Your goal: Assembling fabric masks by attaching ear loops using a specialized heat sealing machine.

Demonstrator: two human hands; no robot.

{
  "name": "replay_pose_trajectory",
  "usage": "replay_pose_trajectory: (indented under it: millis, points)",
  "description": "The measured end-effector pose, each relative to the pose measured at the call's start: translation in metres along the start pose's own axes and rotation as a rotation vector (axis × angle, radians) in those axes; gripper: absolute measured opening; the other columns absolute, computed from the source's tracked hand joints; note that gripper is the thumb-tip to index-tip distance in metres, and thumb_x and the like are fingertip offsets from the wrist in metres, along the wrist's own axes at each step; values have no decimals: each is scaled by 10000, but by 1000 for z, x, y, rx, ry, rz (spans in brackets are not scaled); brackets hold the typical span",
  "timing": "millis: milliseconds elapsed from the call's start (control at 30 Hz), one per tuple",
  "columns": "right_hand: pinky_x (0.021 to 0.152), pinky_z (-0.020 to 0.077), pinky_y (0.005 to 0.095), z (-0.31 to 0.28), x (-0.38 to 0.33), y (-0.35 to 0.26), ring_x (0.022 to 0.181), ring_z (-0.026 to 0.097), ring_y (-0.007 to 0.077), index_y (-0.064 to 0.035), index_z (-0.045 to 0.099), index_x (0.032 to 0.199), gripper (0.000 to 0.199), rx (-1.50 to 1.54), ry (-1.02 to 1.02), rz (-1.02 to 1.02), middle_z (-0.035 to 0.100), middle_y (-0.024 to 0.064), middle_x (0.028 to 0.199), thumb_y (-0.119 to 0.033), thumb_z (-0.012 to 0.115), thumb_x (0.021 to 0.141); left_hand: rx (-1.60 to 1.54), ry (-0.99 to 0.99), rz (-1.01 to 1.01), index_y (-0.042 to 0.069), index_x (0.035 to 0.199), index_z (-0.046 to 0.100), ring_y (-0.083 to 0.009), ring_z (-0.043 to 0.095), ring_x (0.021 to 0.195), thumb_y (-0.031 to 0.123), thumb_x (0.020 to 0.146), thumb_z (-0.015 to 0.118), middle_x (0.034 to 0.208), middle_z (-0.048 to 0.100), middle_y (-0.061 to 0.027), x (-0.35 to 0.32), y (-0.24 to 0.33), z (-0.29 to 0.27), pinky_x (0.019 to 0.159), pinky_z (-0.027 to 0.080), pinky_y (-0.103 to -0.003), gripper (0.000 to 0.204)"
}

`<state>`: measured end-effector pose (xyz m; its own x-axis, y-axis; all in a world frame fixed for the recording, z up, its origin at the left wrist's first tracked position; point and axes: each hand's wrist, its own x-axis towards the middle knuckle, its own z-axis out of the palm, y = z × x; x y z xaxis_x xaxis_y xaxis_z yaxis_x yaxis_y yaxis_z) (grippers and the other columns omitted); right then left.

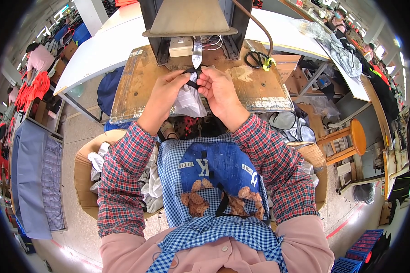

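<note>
Both hands meet at the front of a bench-mounted machine, just below its pointed metal tip. My left hand pinches a black fabric strap between thumb and fingers. On its other side my right hand has thumb and forefinger closed on the strap close to the tip, the remaining fingers curled. Pale grey-white cloth hangs from the strap over the front edge of the wooden board. My fingers partly cover the strap, so its exact contact with the tip is hidden.
Cardboard boxes of pale cloth stand left and right of my lap. Black-handled scissors lie on the board's right. White tables flank the machine. A wooden stool stands right. Other people work far left and right.
</note>
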<state>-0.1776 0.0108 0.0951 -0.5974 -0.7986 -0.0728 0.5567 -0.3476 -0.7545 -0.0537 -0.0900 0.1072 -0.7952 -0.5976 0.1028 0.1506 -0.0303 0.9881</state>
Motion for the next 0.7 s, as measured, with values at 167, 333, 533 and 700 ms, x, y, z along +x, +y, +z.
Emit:
replay_pose_trajectory:
  millis: [167,333,533,700]
  points:
    - [591,499,259,1,0,1,690,599,120,-67,607,876,145,0,5,-9,605,17,791,-204,651,894,-11,12,0,-50,1082,660,-62,549,795,188,926,614,897,643,3,-2,3,4,699,434,-214,289]
    - [605,497,261,1,-1,1,701,597,119,-75,606,889,143,-3,15,-13,604,13,797,-210,650,898,-9,12,15,-51,1078,659,-61,541,789,181,929,608,893,641,1,-2,3,3,696,430,-215,280]
    - [596,500,257,3,-3,0,703,597,118,-75,602,897,147,1,23,-20,603,11,804,-215,649,902,-13,17,18,-54,1074,655,-59,536,777,180,935,603,883,636,3,-3,6,5,687,427,-215,276]
    - [588,501,255,2,-2,0,703,599,118,-74,599,901,146,-8,28,-24,603,14,805,-213,644,904,-17,19,13,-50,1060,657,-56,531,766,180,938,600,870,630,11,-3,6,6,678,424,-214,267]
